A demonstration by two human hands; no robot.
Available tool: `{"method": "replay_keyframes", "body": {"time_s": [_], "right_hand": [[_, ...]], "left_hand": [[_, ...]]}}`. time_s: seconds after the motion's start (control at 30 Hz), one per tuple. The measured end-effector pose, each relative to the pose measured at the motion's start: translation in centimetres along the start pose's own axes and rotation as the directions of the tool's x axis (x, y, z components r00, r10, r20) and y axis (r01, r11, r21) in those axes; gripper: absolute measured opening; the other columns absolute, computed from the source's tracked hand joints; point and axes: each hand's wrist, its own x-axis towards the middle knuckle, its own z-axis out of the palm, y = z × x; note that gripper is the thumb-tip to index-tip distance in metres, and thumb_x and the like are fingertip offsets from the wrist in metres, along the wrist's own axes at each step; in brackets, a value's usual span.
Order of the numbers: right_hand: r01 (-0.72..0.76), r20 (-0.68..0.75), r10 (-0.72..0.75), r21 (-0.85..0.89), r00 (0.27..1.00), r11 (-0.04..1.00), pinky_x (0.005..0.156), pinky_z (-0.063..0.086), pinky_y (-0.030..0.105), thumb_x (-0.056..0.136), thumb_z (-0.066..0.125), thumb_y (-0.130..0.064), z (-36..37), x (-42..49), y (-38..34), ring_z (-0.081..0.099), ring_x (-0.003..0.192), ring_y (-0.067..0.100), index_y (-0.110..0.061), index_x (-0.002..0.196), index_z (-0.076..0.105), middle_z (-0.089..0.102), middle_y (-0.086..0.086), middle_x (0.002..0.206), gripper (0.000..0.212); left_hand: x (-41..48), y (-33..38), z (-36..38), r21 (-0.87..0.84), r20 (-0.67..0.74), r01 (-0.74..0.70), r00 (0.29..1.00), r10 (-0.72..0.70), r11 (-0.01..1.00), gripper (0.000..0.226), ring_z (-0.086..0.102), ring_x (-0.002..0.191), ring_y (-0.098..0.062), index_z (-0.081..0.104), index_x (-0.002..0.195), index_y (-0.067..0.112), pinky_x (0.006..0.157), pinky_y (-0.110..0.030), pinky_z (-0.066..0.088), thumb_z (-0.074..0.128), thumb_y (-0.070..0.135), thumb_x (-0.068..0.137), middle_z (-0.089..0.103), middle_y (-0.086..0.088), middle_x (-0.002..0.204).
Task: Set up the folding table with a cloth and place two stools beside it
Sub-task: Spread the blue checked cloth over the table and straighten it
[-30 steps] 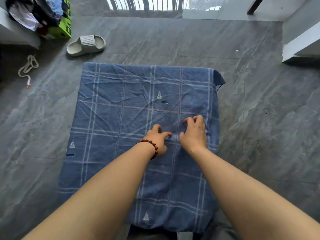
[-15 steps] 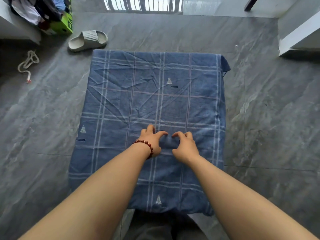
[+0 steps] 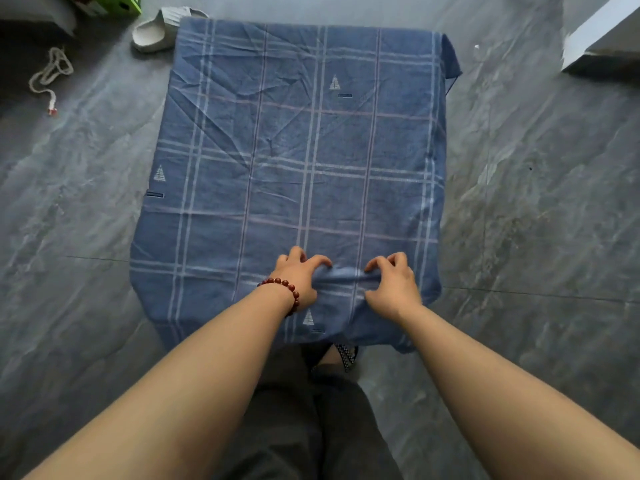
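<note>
Both your hands sit close together in the lower centre of the frame, on the near part of the blue checked cloth [image 3: 294, 150]. Your left hand [image 3: 298, 277], with a red bead bracelet [image 3: 282, 289] at its wrist, and your right hand [image 3: 393, 285] each curl their fingers and pinch up one ridge of fabric running between them. The cloth lies spread and creased across the middle of the frame, its edges hanging down. At the upper left a pale slipper [image 3: 156, 29] lies on the grey floor [image 3: 536, 220] by the cloth's far corner, a white cord [image 3: 48, 74] further left
</note>
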Motion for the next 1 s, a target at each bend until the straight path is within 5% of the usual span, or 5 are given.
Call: {"method": "replay_keyframes", "body": {"time_s": [0.23,0.47,1.0], "right_hand": [[0.007,-0.158,0.005,0.071,0.987,0.997,0.094,0.041,0.035,0.085,0.059,-0.016,2.8,-2.7,1.3,0.047,0.111,0.025,-0.020,0.110,0.057,0.042,0.003,0.121,0.026],[-0.033,-0.156,0.052,0.121,0.986,0.992,0.096,0.043,0.036,0.085,0.061,-0.019,5.7,-5.3,0.2,0.044,0.117,0.025,-0.020,0.121,0.054,0.041,0.002,0.127,0.036],[0.078,-0.127,-0.065,0.096,0.990,0.992,0.097,0.041,0.039,0.086,0.063,-0.026,16.4,-6.4,-14.5,0.040,0.121,0.027,-0.025,0.123,0.054,0.039,0.005,0.128,0.038]], "left_hand": [[-1.7,-0.4,1.4,0.113,-0.037,-0.017,0.999,0.021,0.993,0.060,0.035,0.118,-0.026,0.040,0.128,0.038,0.090,-0.038,0.047,0.057,0.005,0.081,0.030,-0.003,0.130],[-4.0,-3.1,2.4,0.143,-0.024,-0.049,0.998,0.053,0.988,0.049,0.038,0.121,-0.027,0.042,0.131,0.028,0.097,-0.040,0.044,0.056,0.018,0.085,0.033,-0.006,0.132],[-9.2,-18.4,1.1,0.080,-0.162,-0.023,0.986,0.036,0.997,0.044,0.041,0.123,-0.024,0.046,0.130,0.023,0.095,-0.043,0.043,0.049,0.015,0.086,0.037,0.000,0.137]]}}
